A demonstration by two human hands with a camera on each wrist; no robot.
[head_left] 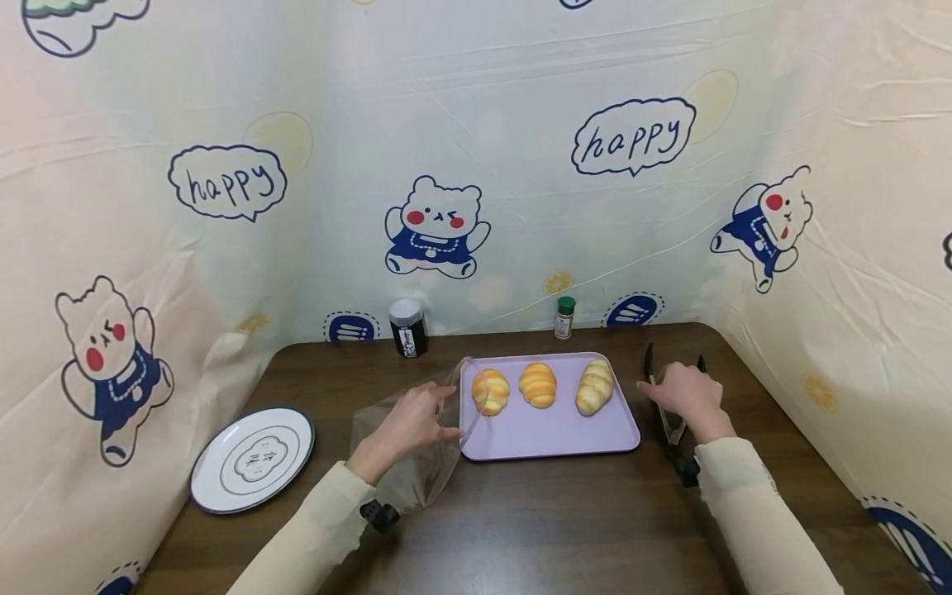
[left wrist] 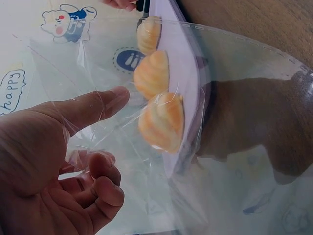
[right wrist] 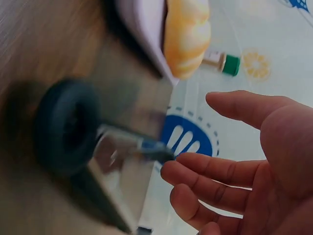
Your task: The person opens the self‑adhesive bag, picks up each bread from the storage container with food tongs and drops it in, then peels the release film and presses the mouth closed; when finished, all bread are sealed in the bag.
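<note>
My left hand holds a clear plastic bag left of the lilac tray. In the left wrist view its fingers curl where the film bunches, with the thumb stretched out apart from them. Part of the bag overlaps the tray's left edge. Three bread pieces lie on the tray: a round roll, a second roll and a longer bread. My right hand is over metal tongs with black ends, right of the tray. Its thumb and fingers are apart, fingertips beside the tongs.
A white plate with a dark rim lies at the table's left. Along the back stand a dark jar with a pale lid and a small green-capped seasoning bottle. Printed cloth encloses the brown table on three sides.
</note>
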